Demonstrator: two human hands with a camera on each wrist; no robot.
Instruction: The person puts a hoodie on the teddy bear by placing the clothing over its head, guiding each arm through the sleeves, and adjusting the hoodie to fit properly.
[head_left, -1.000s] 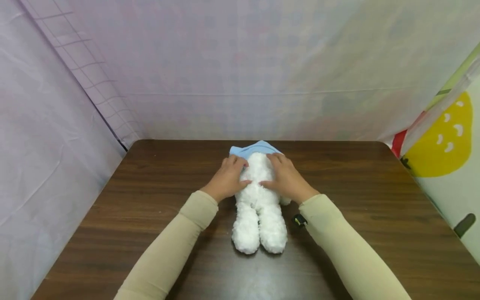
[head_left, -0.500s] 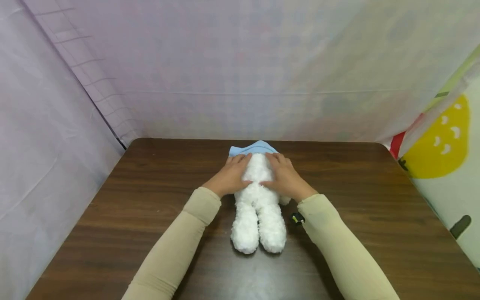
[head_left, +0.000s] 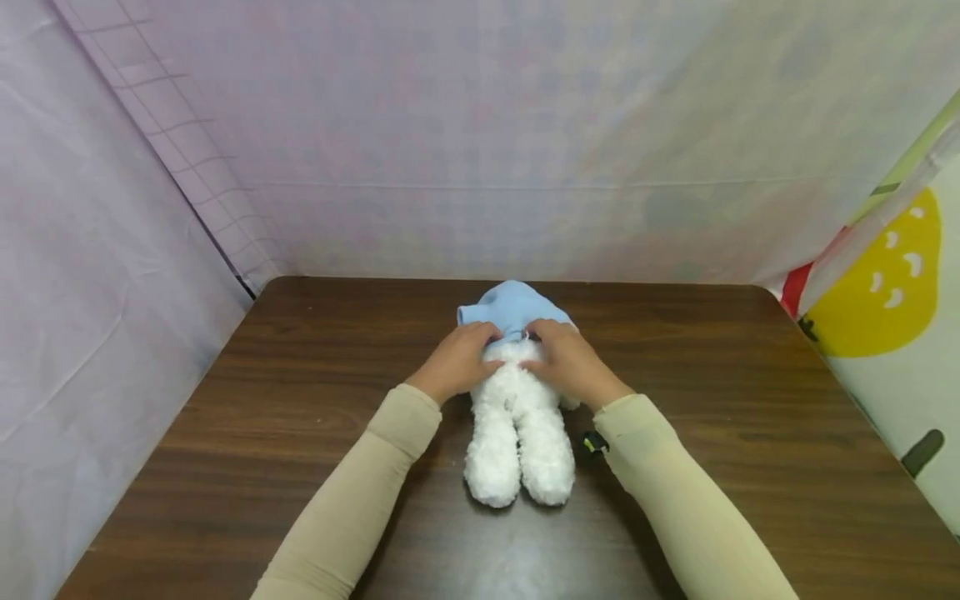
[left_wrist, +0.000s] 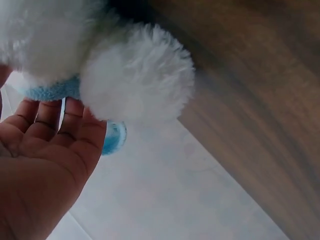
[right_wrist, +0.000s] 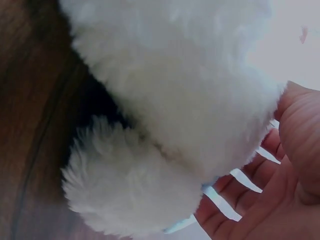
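Note:
A white plush toy [head_left: 516, 390] lies on the brown table with its two legs towards me. Light-blue doll clothes [head_left: 513, 308], with what looks like a short sleeve at the left, cover its upper end. My left hand [head_left: 459, 360] grips the hem on the left, thumb on the plush; the left wrist view shows its curled fingertips on the blue fabric [left_wrist: 54, 91]. On the other side my right hand [head_left: 572, 358] holds the hem likewise. In the right wrist view white fur [right_wrist: 175, 90] hides most of the fabric, and only blue slivers show by the fingers.
The wooden table [head_left: 315, 400] stretches to both sides, its far edge meeting a pale hanging cloth [head_left: 480, 150]. More cloth [head_left: 90, 275] hangs at the left. A yellow-printed panel [head_left: 885, 283] stands at the right. Beside the right cuff a small dark device [head_left: 596, 442] is visible.
The blue clothes have come down towards me over the white plush, covering more of its upper end. Both hands' fingers have drawn slightly closer to me with the hem. The legs stay put.

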